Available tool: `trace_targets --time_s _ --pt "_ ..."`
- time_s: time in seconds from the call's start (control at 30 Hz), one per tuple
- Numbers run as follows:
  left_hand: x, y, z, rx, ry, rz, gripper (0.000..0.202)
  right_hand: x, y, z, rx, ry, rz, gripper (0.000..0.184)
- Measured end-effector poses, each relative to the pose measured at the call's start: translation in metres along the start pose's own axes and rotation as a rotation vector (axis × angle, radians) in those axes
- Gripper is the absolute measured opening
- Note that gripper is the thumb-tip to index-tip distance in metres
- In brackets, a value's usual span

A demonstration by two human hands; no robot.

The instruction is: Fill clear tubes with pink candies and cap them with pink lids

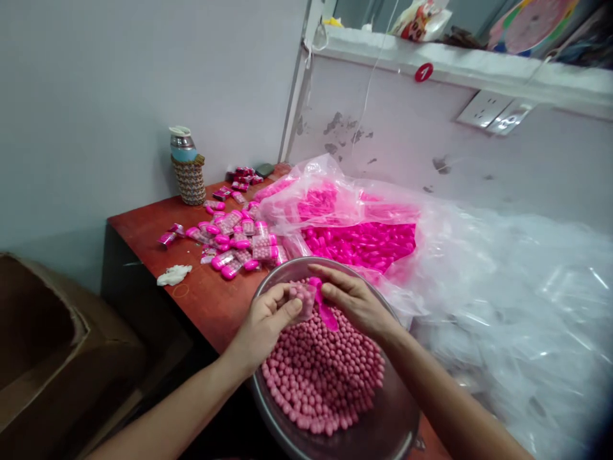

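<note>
Above a metal bowl [262, 391] of small pink balls [316, 377], my left hand [265, 319] grips a small clear plastic container [304, 301] with pink balls inside. My right hand [357, 300] pinches a bright pink plastic cap [326, 310] at the container's open-looking end. The cap and container are very close; I cannot tell whether they are joined. Several filled containers with pink caps [234, 233] lie in a loose pile left of the bowl. Behind it, an open plastic bag [330, 166] holds many bright pink caps [364, 246].
A bottle in a woven sleeve [189, 179] stands at the back left of the red table [211, 306]. Small dark-pink packets [244, 176] and a white crumpled tissue [174, 275] lie there too. Large clear plastic bags [517, 306] fill the right. A cardboard box [71, 358] is at left.
</note>
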State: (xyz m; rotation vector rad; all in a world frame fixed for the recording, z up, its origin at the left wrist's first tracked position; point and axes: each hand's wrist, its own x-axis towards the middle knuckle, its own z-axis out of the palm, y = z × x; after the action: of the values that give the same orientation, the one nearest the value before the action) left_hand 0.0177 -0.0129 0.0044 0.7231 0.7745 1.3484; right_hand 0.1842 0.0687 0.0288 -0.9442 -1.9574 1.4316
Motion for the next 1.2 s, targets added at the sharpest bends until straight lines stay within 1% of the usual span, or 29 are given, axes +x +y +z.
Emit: trace_targets --time_s 0.03,0.1,0.13,0.2,0.3,0.37,0.47,0.53,0.57,0.6,0.7,0.8,0.9,1.03,1.13,1.2 --pt "0.0 -0.001 0.0 -0.015 0.007 -0.006 0.018 -0.005 0.0 0.009 0.022 0.02 -0.007 0.034" --pt "-0.001 -0.002 0.0 -0.016 0.028 -0.007 0.019 -0.012 -0.001 0.022 0.001 0.107 -0.029 0.029" --pt "-0.001 -0.002 0.0 -0.01 0.033 -0.002 0.02 -0.015 -0.001 0.026 -0.04 0.145 -0.047 0.028" --pt "-0.002 -0.002 0.0 0.003 0.025 0.004 0.022 -0.021 -0.001 0.029 -0.115 0.171 -0.086 0.031" --pt "-0.004 -0.002 0.0 0.049 -0.028 0.012 0.023 -0.028 0.003 0.027 -0.116 0.14 -0.101 0.038" --pt "-0.005 -0.001 -0.001 0.117 -0.067 0.018 0.023 -0.031 0.006 0.021 -0.142 0.124 -0.096 0.035" --pt "-0.007 0.0 -0.002 0.341 -0.081 0.086 0.022 -0.035 0.003 0.009 -0.259 0.171 -0.133 0.031" --pt "-0.01 0.0 -0.003 0.542 -0.081 0.166 0.02 -0.037 -0.007 0.003 -0.344 0.229 -0.204 0.029" --pt "-0.011 0.0 -0.003 0.624 -0.087 0.2 0.019 -0.038 -0.014 0.002 -0.391 0.234 -0.249 0.028" --pt "-0.012 0.0 -0.002 0.68 -0.097 0.224 0.019 -0.039 -0.02 0.002 -0.444 0.213 -0.293 0.027" --pt "-0.015 -0.001 -0.001 0.751 -0.119 0.258 0.022 -0.039 -0.035 0.007 -0.596 0.083 -0.385 0.026" --pt "-0.018 0.0 0.0 0.809 -0.061 0.306 0.023 -0.038 -0.038 0.014 -0.67 0.009 -0.412 0.024" --pt "-0.021 0.002 0.0 0.862 -0.009 0.379 0.023 -0.041 -0.036 0.018 -0.7 -0.016 -0.427 0.02" --pt "-0.025 0.0 -0.001 0.947 -0.025 0.424 0.024 -0.045 -0.033 0.024 -0.753 -0.043 -0.44 0.017" --pt "-0.025 -0.002 -0.001 0.969 -0.051 0.43 0.027 -0.045 -0.031 0.027 -0.772 -0.065 -0.414 0.017" --pt "-0.022 -0.002 -0.002 0.912 -0.031 0.389 0.026 -0.043 -0.029 0.026 -0.704 -0.047 -0.383 0.018"
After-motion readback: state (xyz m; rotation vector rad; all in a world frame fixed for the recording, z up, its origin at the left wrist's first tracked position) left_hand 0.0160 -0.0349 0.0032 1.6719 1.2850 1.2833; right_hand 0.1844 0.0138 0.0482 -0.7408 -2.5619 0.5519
